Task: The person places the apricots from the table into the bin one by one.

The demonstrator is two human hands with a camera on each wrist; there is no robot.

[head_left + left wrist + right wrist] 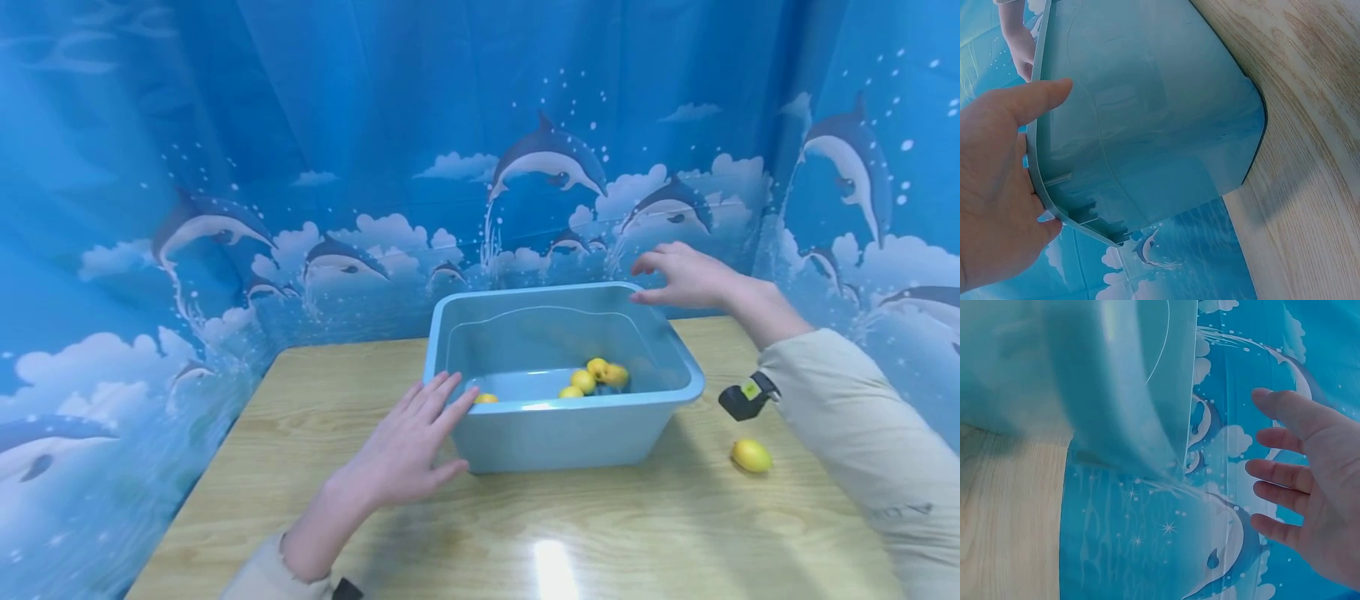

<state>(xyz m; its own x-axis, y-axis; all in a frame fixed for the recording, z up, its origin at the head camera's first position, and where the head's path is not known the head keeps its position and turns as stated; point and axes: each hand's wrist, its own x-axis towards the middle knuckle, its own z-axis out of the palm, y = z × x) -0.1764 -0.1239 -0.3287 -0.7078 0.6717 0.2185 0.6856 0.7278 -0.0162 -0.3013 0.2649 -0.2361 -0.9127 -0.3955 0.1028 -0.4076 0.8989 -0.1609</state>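
Note:
A light blue plastic bin (555,437) stands on the wooden table, with several small yellow fruits (583,382) lying in it, mostly toward the right. My left hand (405,442) is at the bin's near left corner, its fingers extended over the rim. In the left wrist view its thumb (1044,99) lies across the outer wall. My right hand (690,279) hovers by the far right corner, fingers spread and holding nothing; the right wrist view has a gap between its fingertips and the rim.
A lone lemon (752,456) lies on the table (337,400) to the right of the bin. Behind and on both sides hangs a blue curtain (420,108) printed with dolphins and clouds. A black wrist camera (748,396) sits at the right sleeve.

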